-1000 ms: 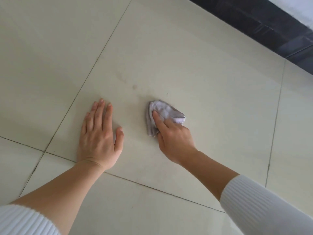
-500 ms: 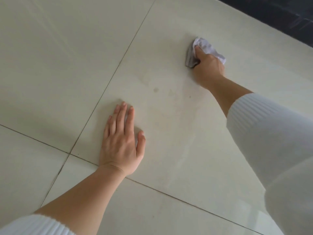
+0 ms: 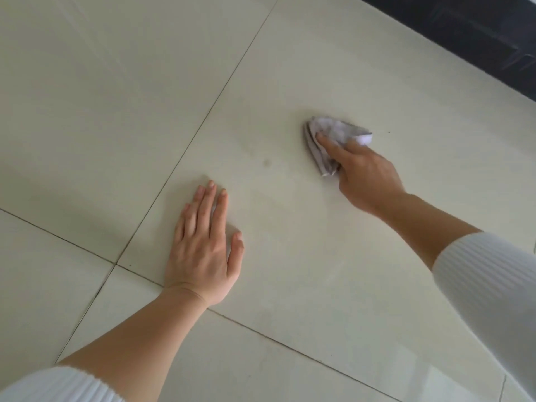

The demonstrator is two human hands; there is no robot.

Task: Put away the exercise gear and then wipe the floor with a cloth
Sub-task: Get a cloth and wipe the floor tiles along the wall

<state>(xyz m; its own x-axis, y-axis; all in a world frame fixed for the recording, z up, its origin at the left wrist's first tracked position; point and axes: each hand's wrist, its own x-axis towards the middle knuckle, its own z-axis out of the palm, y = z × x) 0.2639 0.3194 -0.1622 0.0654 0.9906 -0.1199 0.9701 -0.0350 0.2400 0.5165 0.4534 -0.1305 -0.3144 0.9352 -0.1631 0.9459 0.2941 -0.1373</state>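
cloth (image 3: 333,132) held down on the tiled floor (image 3: 116,111)
the right hand (image 3: 368,178) has its grip curled round the crumpled cloth; the left hand (image 3: 203,250) lies flat on the floor, fingers straight, holding nothing.

pale tiled floor (image 3: 87,111) with thin grout lines — a crumpled grey-white cloth (image 3: 333,134) and a flat left hand (image 3: 203,250) rest on it, a dark spot (image 3: 266,162) between them.

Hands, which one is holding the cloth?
The right hand grips the crumpled cloth; the left hand lies flat on the floor, holding nothing.
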